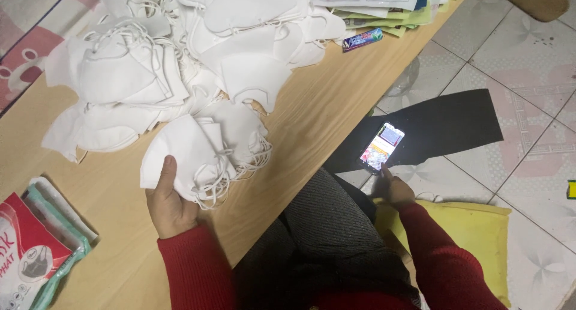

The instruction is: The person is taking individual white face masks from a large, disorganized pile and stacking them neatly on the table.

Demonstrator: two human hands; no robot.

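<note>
Two hands worked apart: the left hand [170,203] held a small stack of white face masks [195,157] in a closed grip on the wooden tabletop [312,115] (beside the big mask pile [180,52]), while the right hand [393,189] touched a lit smartphone [382,147] on the floor, fingers loose.

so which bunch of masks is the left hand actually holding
The small stack of white face masks at the table's near edge, under the left hand, thumb on top. It sits nearer the person than the big heap behind.

Left hand [170,202] grips white masks [195,154] on table [312,112] — right hand [393,189] touches phone [382,147].
</note>
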